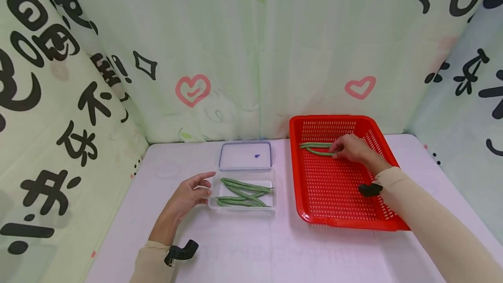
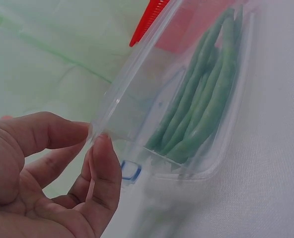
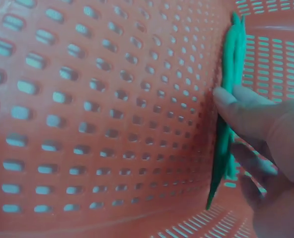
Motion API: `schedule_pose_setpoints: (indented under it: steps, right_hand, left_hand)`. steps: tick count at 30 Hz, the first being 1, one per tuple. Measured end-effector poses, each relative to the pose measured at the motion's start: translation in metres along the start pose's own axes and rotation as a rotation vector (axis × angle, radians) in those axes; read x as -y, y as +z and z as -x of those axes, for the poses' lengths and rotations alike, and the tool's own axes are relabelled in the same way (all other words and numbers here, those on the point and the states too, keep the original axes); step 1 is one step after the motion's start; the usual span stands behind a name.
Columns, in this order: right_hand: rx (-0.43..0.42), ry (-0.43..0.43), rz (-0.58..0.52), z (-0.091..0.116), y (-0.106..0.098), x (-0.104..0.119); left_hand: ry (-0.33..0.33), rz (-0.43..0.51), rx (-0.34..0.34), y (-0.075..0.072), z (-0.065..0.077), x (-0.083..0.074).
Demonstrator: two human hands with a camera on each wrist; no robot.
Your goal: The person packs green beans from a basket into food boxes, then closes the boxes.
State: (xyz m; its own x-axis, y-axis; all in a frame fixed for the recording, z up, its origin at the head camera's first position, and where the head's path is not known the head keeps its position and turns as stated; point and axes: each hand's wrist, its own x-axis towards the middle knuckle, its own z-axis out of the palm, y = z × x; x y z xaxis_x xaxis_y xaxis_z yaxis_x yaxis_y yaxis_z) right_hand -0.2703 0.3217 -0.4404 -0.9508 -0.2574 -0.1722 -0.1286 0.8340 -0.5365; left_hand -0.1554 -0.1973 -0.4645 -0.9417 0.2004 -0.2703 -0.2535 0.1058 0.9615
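A clear plastic container (image 1: 241,209) holds several green beans (image 1: 239,186) lying lengthwise. At its left end my left hand (image 1: 192,193) pinches the rim between thumb and finger; the left wrist view shows these fingertips (image 2: 103,144) at the clear edge. Inside the red basket (image 1: 334,200), toward its far side, lie a few more green beans (image 1: 314,145). My right hand (image 1: 349,148) reaches in and pinches their right ends. The right wrist view has the fingers on either side of the beans (image 3: 229,64), partly covering them.
A clear lid with a blue seal (image 1: 245,156) lies behind the container, against its back edge. The white table (image 1: 243,248) meets a printed curtain (image 1: 255,56) at the back, with more printed cloth at both sides.
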Motion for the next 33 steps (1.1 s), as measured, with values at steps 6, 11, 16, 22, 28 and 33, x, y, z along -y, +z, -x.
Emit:
schedule_pose_setpoints:
  steps: [6,11,16,22,28,33]
  right_hand:
    - [0.113,-0.072,-0.033,0.006,-0.004,0.005]
    - [0.120,-0.119,-0.066,0.013,-0.009,0.010]
    - [0.126,-0.141,-0.102,0.019,-0.014,0.015]
    - [0.127,-0.159,-0.137,0.025,-0.017,0.019]
    - [0.113,-0.150,-0.214,0.032,-0.019,0.028]
    - [0.089,-0.155,-0.234,0.037,-0.022,0.039]
  left_hand:
    - [-0.001,0.014,-0.004,0.000,0.000,-0.001]
    - [0.006,0.002,-0.001,0.000,-0.001,-0.001]
    - [0.008,-0.007,-0.002,0.000,0.000,0.000]
    - [0.005,-0.009,0.006,0.000,0.000,0.001]
    - [0.003,-0.009,-0.004,0.000,0.000,0.002]
    - [0.004,-0.008,-0.005,-0.001,0.000,0.002]
